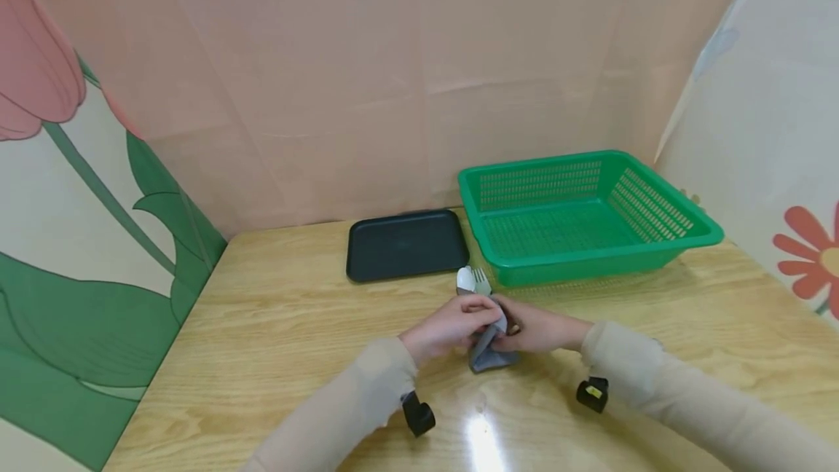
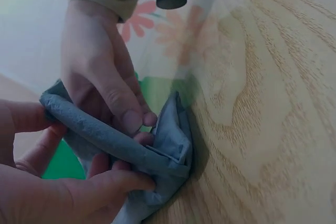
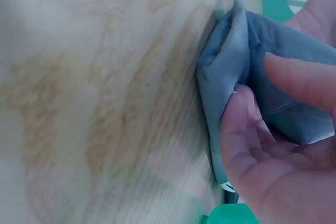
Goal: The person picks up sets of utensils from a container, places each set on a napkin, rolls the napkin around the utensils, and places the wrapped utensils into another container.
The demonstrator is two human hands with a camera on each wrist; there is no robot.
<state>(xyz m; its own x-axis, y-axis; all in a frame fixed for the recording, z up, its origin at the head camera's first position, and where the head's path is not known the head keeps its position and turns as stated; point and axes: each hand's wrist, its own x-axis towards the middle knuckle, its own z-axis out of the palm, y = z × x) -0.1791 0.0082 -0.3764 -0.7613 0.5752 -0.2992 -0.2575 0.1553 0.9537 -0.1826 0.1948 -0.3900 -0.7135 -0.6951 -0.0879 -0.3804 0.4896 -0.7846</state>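
A grey cloth napkin (image 1: 490, 360) is wrapped around a spoon (image 1: 465, 280) and a fork (image 1: 481, 282), whose heads stick out at its far end in the head view. My left hand (image 1: 459, 323) grips the rolled edge of the cloth, fingers and thumb on either side, as the left wrist view shows. From the other side my right hand (image 1: 540, 326) holds a fold of it; in the right wrist view its fingertips tuck into the cloth (image 3: 226, 66). The cutlery handles are hidden by cloth and hands.
A black tray (image 1: 406, 246) lies at the back of the wooden table (image 1: 275, 341). Right of it stands a green plastic basket (image 1: 550, 228) with slotted walls, just beyond the hands. Behind the table hangs a pinkish cloth backdrop (image 1: 328, 93).
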